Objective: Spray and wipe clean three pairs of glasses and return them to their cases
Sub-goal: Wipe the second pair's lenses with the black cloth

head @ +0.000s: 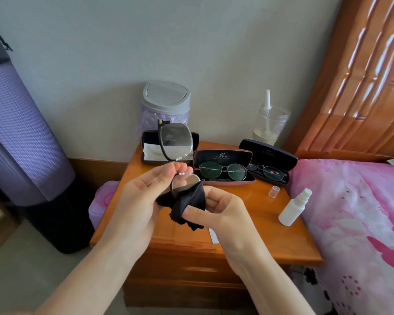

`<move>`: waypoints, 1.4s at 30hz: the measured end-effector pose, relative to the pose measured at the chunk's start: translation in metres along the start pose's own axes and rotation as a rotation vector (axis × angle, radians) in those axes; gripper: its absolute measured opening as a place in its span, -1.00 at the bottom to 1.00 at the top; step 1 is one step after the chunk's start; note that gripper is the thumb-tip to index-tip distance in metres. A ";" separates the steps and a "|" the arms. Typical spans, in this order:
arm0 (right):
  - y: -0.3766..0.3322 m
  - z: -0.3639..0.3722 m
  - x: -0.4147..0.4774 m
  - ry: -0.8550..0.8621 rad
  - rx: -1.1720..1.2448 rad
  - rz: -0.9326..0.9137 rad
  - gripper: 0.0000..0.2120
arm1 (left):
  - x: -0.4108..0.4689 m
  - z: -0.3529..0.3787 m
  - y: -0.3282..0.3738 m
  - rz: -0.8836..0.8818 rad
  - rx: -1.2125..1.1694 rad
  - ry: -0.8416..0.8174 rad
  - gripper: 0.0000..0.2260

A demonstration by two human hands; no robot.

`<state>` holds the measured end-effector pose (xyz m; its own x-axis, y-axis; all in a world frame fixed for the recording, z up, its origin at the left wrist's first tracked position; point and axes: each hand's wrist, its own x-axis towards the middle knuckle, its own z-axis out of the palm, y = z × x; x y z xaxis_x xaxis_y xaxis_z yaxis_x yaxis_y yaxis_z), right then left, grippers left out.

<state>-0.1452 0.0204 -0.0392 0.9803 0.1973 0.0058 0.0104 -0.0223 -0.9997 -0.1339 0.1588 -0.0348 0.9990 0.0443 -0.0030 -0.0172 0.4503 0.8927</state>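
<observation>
1. Left hand (143,189): fingers curled, pinching the glasses (175,142) at the bridge area, between thumb and fingertips.
2. Glasses held up over the nightstand (259,235), turned on end: one lens above the fingers, the other below.
3. Right hand (218,208): fingers curled round a black cloth (187,201), pressing it against the lower lens.
4. Back left of the nightstand: open case (147,142), white cloth inside, no glasses in it.
5. Middle: open pink-edged case (223,155) with round-lens glasses (223,171) lying in it.
6. Right of that, touching or just beside it (cannot tell which): open dark case (268,153) holding dark-framed glasses (271,172).
7. White spray bottle (293,208) lying tilted near the nightstand's bed-side edge, nozzle uncovered; clear cap (273,191) standing near it, apart.
8. Behind: grey lidded bin (166,98) against the wall, clear jar (271,123) with a white nozzle.
9. Right: bed with pink cover (350,212). Left: purple rolled mat (21,133).
</observation>
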 end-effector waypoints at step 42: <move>-0.003 0.019 0.004 0.137 0.260 0.022 -0.69 | -0.006 0.004 -0.004 0.008 0.065 0.043 -0.75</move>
<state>-0.1449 0.0397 -0.0368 0.9974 0.0647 -0.0303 -0.0445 0.2305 -0.9721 -0.1401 0.1530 -0.0368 0.9961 0.0869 -0.0140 -0.0211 0.3909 0.9202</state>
